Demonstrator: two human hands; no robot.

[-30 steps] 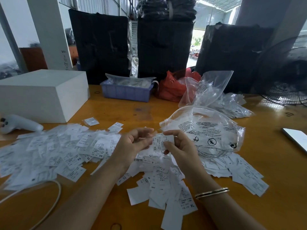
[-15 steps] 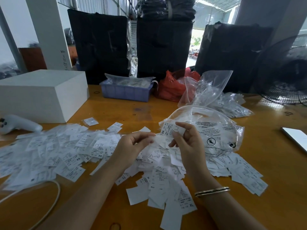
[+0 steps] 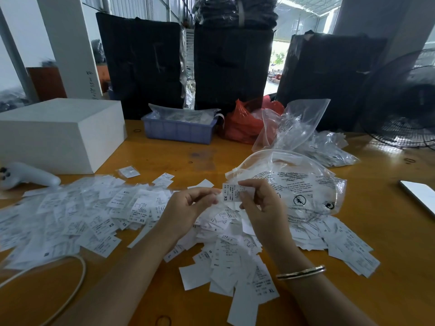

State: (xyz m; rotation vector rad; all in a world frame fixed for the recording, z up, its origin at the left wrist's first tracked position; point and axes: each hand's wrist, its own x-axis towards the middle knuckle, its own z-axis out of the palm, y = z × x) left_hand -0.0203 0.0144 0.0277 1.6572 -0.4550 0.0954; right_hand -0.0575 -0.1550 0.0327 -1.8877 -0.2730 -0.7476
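A white printed size label marked XS is held above the table between both hands. My right hand pinches its right side with thumb and fingers. My left hand pinches its left edge. Below the hands lies a loose heap of white labels. A wider spread of labels in clear sleeves covers the table to the left. A clear printed plastic bag lies just behind my right hand.
The wooden table carries a white box at the back left, a blue tray, a red bag and more clear bags. A white handheld device lies left, a cable front left, a phone right.
My right hand lifted one label out of the heap, raised it, then brought it back toward my left hand, which now pinches its left edge.
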